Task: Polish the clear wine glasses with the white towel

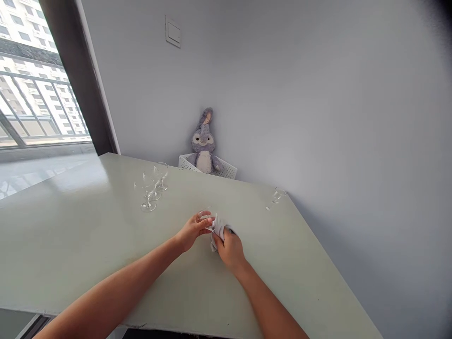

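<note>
My left hand (198, 226) is closed around a clear glass (204, 214), mostly hidden by the fingers and hard to make out against the table. Pressed against that glass is a light grey-white cloth (219, 227), gripped by my right hand (230, 247). Both hands are close together over the middle of the pale table (176, 282). Part of the cloth hangs below the right hand's fingers.
Several clear stemmed glasses (148, 206) stand in a group to the left. Near the right edge is another clear glass (277, 195). A plush rabbit (204, 146) sits in a white perforated basket (229, 171) by the wall (300, 94). A window is at left.
</note>
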Demonstrator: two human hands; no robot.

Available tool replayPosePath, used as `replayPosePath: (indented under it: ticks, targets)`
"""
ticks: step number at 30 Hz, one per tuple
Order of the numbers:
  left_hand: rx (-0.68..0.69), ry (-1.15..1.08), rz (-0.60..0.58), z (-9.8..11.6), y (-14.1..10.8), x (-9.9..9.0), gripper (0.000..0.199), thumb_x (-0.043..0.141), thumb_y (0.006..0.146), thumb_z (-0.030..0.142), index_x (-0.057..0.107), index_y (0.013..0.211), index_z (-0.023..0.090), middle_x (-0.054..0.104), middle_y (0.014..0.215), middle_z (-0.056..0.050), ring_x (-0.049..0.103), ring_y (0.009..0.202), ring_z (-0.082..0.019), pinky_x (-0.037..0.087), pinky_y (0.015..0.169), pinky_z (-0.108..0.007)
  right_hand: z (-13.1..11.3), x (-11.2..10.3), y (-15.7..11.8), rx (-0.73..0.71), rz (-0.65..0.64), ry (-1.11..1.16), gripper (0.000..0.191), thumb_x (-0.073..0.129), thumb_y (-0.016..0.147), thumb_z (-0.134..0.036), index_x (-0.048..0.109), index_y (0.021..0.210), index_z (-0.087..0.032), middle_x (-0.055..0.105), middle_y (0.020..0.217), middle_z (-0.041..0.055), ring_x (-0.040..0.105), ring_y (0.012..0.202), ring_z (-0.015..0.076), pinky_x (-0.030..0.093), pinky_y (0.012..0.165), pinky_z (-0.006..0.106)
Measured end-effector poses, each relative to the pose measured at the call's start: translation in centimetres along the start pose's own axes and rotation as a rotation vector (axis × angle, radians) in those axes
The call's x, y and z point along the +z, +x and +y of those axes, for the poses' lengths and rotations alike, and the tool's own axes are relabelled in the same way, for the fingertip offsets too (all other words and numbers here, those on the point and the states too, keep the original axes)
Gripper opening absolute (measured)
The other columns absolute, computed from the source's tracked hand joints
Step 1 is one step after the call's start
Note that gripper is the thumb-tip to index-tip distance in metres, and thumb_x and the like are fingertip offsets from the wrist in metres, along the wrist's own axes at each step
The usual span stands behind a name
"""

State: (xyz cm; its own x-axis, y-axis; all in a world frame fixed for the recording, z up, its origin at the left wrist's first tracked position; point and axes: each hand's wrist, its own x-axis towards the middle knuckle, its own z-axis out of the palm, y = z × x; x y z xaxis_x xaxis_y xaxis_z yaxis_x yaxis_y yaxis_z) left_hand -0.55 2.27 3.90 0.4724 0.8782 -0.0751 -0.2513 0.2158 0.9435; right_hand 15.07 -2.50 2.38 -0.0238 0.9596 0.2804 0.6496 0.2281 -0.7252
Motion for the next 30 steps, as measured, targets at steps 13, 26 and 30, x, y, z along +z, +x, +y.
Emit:
replayPosePath:
  ticks: [13, 26, 30]
  targets:
    - [0.000, -0.228, 0.304, 1.6, 1.1, -2.5, 0.039, 0.072, 0.064, 0.035, 0.051, 0.091, 0.015, 0.064, 0.089, -0.007, 0.065, 0.078, -0.019, 0.052, 0.071, -0.030, -1.2, 0.8, -1.4, -0.418, -0.094, -0.652, 0.041, 0.042, 0.077, -0.012, 0.057, 0.113, -0.026, 0.042, 0.132, 0.0063, 0.055, 0.095, 0.0246, 0.043, 0.076, 0.035]
    - [0.163, -0.256, 0.352, 3.2, 1.6, -7.2, 0.038, 0.066, 0.070, 0.041, 0.053, 0.097, 0.017, 0.065, 0.097, -0.008, 0.065, 0.081, -0.018, 0.048, 0.078, -0.031, -4.2, 0.2, -3.2, -0.204, -0.500, 0.357, 0.042, 0.048, 0.080, -0.052, 0.059, 0.112, -0.027, 0.056, 0.118, 0.0071, 0.060, 0.074, 0.0172, 0.049, 0.062, 0.030]
    - [0.059, -0.303, 0.143, 2.8, 1.2, -6.2, 0.039, 0.057, 0.075, 0.047, 0.055, 0.100, 0.018, 0.064, 0.101, -0.010, 0.061, 0.095, -0.021, 0.045, 0.080, -0.032, -3.3, -0.2, -2.2, -0.097, -0.092, 0.569, 0.032, 0.049, 0.083, -0.044, 0.069, 0.077, -0.020, 0.056, 0.067, 0.0020, 0.051, 0.062, 0.0124, 0.041, 0.058, 0.025]
